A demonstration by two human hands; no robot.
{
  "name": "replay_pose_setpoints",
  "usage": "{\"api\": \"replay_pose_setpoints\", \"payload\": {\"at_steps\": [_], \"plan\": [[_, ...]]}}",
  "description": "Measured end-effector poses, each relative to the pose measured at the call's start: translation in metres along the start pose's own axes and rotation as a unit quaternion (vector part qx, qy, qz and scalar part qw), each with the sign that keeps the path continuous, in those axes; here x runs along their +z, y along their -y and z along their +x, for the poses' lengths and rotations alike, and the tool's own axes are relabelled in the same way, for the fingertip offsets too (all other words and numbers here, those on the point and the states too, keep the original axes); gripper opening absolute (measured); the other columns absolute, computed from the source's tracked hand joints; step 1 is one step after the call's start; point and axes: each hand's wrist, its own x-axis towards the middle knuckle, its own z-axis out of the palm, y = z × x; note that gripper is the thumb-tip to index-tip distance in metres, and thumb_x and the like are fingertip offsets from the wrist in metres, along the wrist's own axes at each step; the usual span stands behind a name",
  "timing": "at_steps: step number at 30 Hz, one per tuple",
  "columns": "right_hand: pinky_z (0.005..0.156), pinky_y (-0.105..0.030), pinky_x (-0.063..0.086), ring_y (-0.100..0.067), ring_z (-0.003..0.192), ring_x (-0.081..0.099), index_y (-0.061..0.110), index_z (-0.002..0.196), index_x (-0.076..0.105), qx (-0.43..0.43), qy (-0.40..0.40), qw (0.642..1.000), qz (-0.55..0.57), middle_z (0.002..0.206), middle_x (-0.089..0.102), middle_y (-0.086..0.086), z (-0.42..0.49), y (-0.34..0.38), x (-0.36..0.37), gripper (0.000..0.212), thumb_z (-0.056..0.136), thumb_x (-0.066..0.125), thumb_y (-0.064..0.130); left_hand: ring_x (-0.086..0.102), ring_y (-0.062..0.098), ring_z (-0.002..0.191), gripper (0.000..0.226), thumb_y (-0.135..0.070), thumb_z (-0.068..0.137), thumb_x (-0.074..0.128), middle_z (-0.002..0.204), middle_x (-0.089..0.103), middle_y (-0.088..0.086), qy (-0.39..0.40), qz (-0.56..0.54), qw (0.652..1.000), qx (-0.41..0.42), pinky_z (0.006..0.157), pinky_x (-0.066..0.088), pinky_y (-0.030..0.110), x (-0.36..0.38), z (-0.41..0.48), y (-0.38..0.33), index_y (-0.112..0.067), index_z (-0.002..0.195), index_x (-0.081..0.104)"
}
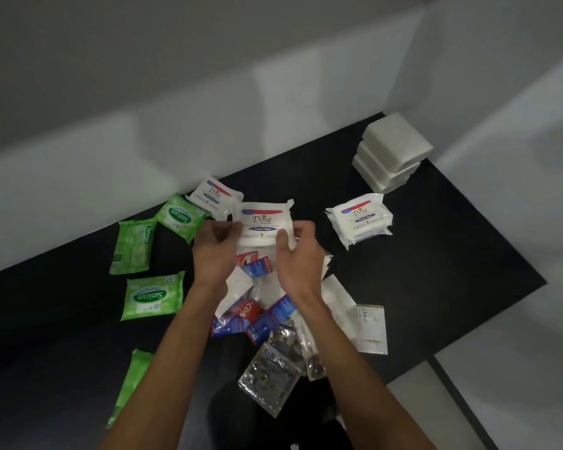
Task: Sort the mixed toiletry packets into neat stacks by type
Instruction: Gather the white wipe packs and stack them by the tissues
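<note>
1. The held Dove pack [264, 222] is raised over the middle of the black table [436, 271]; its long axis runs left to right across the view, label facing the camera, with the printed name upright and its top edge towards the wall.
2. The left hand [213, 251] grips the pack's left end, fingers curled round the edge; the right hand [294, 254] grips the right end, thumb pressed on the label face.
3. Dove packs: one held; a second Dove pack [216, 196] lies flat just behind it by the wall; a stack of Dove packs [359, 219] sits to the right, at least two deep, exact count unclear.
4. Four green Sanicare packs [153, 297] lie apart on the left, at mixed angles; the nearest is partly hidden by the left forearm.
5. A loose pile under the hands: red and blue Colgate sachets [254, 316], overlapping, number unclear; clear plastic packets [270, 381], crinkled and glossy; one flat Dove sachet [369, 326], white, rectangular.
6. A stack of plain white blocks [392, 154], matte, soft-cornered, at least three high, stands at the far right corner.
7. All wipe packs are soft, pillow-shaped film wraps with crimped ends.
</note>
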Motion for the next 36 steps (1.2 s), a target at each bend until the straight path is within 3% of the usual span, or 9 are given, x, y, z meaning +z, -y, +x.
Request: {"api": "replay_pose_setpoints", "payload": {"at_steps": [3,7,12,16,22,26,29,32,36], "plan": [[0.063,-0.003,0.050,0.021,0.081,0.064,0.015,0.126,0.054,-0.016,-0.020,1.000,0.005,0.104,0.061,0.012,0.009,0.001,-0.037,0.020,0.108,0.061,0.019,0.076,0.013,0.088,0.013,-0.018,0.098,0.075,0.101,0.075,0.002,0.031,-0.022,0.999,-0.004,0.073,0.061,0.029,0.029,-0.020,-0.007,-0.016,0.105,0.065],[0.067,0.001,0.046,0.000,0.094,0.063,0.012,0.133,0.059,-0.038,-0.055,0.997,-0.034,0.115,0.063,0.005,0.028,-0.004,-0.084,0.026,0.109,0.059,0.022,0.078,0.015,0.094,0.027,-0.020,0.095,0.078,0.106,0.078,0.003,0.081,-0.027,0.996,-0.006,0.075,0.061,0.027,0.068,-0.036,-0.006,-0.010,0.119,0.070],[0.073,-0.005,0.051,-0.003,0.099,0.068,0.015,0.132,0.063,-0.056,-0.071,0.994,-0.069,0.120,0.072,0.004,0.057,-0.012,-0.131,0.031,0.106,0.065,0.031,0.076,0.012,0.100,0.023,-0.026,0.097,0.076,0.109,0.078,-0.001,0.115,-0.007,0.993,0.006,0.086,0.063,0.033,0.124,-0.047,-0.013,-0.017,0.118,0.072],[0.069,-0.004,0.052,-0.002,0.095,0.068,0.015,0.133,0.063,-0.052,-0.080,0.990,-0.103,0.121,0.074,0.002,0.084,-0.027,-0.155,0.033,0.104,0.068,0.030,0.075,0.011,0.100,0.022,-0.025,0.098,0.075,0.109,0.078,-0.002,0.122,0.035,0.992,0.026,0.088,0.063,0.034,0.163,-0.046,-0.016,-0.017,0.118,0.073],[0.087,-0.032,0.063,-0.017,0.111,0.073,0.017,0.136,0.064,-0.043,-0.090,0.983,-0.156,0.125,0.074,-0.003,0.107,-0.050,-0.165,0.038,0.104,0.067,0.037,0.071,0.011,0.096,0.026,-0.023,0.100,0.073,0.114,0.077,0.004,0.101,0.108,0.988,0.037,0.067,0.051,0.011,0.197,-0.042,-0.014,-0.008,0.121,0.072],[0.090,-0.041,0.064,-0.016,0.111,0.072,0.018,0.136,0.064,-0.061,-0.099,0.979,-0.166,0.124,0.074,-0.002,0.109,-0.056,-0.166,0.039,0.104,0.066,0.039,0.071,0.012,0.101,0.030,-0.025,0.100,0.073,0.116,0.075,0.003,0.104,0.136,0.985,0.035,0.077,0.056,0.018,0.205,-0.039,-0.008,-0.008,0.125,0.070],[0.091,-0.036,0.062,-0.015,0.113,0.070,0.018,0.138,0.063,-0.055,-0.088,0.982,-0.157,0.127,0.072,-0.003,0.107,-0.056,-0.166,0.038,0.105,0.064,0.036,0.073,0.014,0.105,0.032,-0.027,0.099,0.073,0.117,0.076,0.002,0.105,0.147,0.983,0.036,0.076,0.056,0.018,0.208,-0.038,-0.003,-0.009,0.126,0.069],[0.083,-0.025,0.059,-0.013,0.110,0.071,0.017,0.142,0.059,-0.051,-0.070,0.983,-0.165,0.127,0.071,-0.003,0.107,-0.059,-0.165,0.041,0.107,0.061,0.039,0.071,0.011,0.100,0.033,-0.029,0.099,0.074,0.115,0.075,0.001,0.102,0.150,0.983,0.043,0.076,0.056,0.017,0.210,-0.036,0.003,-0.009,0.124,0.069],[0.073,-0.014,0.048,-0.013,0.107,0.068,0.015,0.143,0.057,-0.055,-0.071,0.976,-0.200,0.126,0.069,-0.006,0.107,-0.061,-0.162,0.042,0.109,0.056,0.040,0.071,0.021,0.107,0.038,-0.047,0.091,0.075,0.118,0.071,0.001,0.083,0.171,0.980,0.059,0.087,0.064,0.043,0.211,-0.030,0.016,-0.021,0.119,0.070]]}}
